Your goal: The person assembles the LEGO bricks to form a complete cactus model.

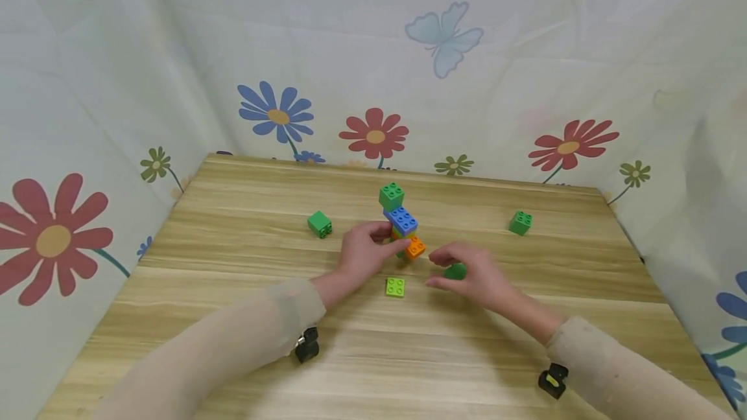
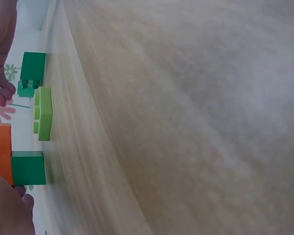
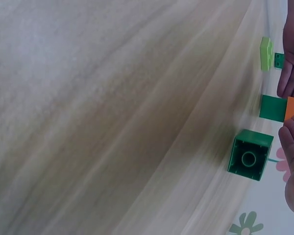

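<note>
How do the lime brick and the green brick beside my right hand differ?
The lime brick is yellowish, the green brick darker. The lime brick is flatter than the green brick. The lime brick sits studs up; the green brick lies on its side, hollow underside showing. Both rest apart from the stack.

The left hand [image 2: 9, 210] grips a stack [image 2: 7, 161], orange brick [image 2: 4, 144] over dark green brick [image 2: 29, 168]; lime brick [image 2: 45, 114] and green block [image 2: 34, 66] sit short of the table's [image 2: 161, 122] far edge, near the right hand [image 2: 0, 49].
</note>
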`<state>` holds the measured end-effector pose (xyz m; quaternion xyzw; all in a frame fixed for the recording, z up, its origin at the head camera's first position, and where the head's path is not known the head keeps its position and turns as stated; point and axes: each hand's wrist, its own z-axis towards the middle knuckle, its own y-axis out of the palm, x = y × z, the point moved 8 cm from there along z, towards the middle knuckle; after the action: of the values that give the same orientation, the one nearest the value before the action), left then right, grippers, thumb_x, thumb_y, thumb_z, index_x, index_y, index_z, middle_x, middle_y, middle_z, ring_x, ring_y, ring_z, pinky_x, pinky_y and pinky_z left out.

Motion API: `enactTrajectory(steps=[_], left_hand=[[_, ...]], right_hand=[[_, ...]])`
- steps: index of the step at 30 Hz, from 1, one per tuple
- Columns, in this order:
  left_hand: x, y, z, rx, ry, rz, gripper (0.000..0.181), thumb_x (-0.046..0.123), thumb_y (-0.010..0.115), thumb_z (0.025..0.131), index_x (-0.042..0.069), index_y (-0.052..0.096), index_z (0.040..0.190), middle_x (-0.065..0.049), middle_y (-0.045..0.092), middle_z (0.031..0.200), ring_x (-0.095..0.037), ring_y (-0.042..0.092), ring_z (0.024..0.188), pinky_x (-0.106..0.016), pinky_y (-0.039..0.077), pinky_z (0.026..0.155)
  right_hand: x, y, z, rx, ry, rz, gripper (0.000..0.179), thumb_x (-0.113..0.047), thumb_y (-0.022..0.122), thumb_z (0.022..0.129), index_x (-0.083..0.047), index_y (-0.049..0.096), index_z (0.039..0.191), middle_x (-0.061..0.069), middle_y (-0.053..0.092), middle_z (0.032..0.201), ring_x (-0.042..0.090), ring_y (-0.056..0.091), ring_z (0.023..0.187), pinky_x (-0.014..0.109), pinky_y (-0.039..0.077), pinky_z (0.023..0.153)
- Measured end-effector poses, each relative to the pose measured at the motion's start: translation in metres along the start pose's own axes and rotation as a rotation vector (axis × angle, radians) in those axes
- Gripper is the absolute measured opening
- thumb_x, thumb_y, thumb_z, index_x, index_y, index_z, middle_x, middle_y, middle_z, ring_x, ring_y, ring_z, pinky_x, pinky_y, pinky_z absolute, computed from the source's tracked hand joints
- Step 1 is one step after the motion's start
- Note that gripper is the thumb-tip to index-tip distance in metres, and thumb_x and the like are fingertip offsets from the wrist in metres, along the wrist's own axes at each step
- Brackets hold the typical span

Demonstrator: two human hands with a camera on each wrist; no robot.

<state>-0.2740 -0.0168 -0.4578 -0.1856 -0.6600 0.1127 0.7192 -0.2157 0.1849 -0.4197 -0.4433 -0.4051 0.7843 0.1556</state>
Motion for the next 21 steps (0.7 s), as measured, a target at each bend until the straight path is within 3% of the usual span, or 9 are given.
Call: enactTrajectory(steps=[6,15,21], left_hand=[[-0.003,0.002,0.004,0.017,0.001,-0.004,0.043,0.038,0.092,0.086,0.014,0.081,0.120,-0.001,0.081,0.116,-0.022,0.077,0.107,-0.039,0.063,0.095],[-0.004,0.003,0.005,0.027,0.030,-0.008,0.040,0.035,0.092,0.087,0.012,0.082,0.118,-0.003,0.081,0.114,-0.020,0.077,0.104,-0.037,0.063,0.094],[-0.004,0.002,0.004,0.039,0.038,-0.013,0.041,0.036,0.091,0.088,0.011,0.082,0.119,-0.004,0.081,0.114,-0.020,0.077,0.103,-0.037,0.063,0.094]], right_hand=[[-0.005,0.009,0.000,-0.013,-0.048,0.002,0.043,-0.026,0.095,0.083,-0.005,0.077,0.116,0.007,0.079,0.112,0.017,0.075,0.100,0.038,0.064,0.089],[-0.019,0.025,0.001,-0.024,-0.188,-0.031,0.045,-0.024,0.095,0.082,-0.004,0.079,0.118,0.006,0.080,0.113,0.019,0.076,0.103,0.040,0.063,0.091],[-0.028,0.036,0.001,-0.080,-0.199,-0.043,0.045,-0.024,0.092,0.086,-0.005,0.077,0.125,0.005,0.078,0.122,0.022,0.074,0.113,0.044,0.061,0.097]])
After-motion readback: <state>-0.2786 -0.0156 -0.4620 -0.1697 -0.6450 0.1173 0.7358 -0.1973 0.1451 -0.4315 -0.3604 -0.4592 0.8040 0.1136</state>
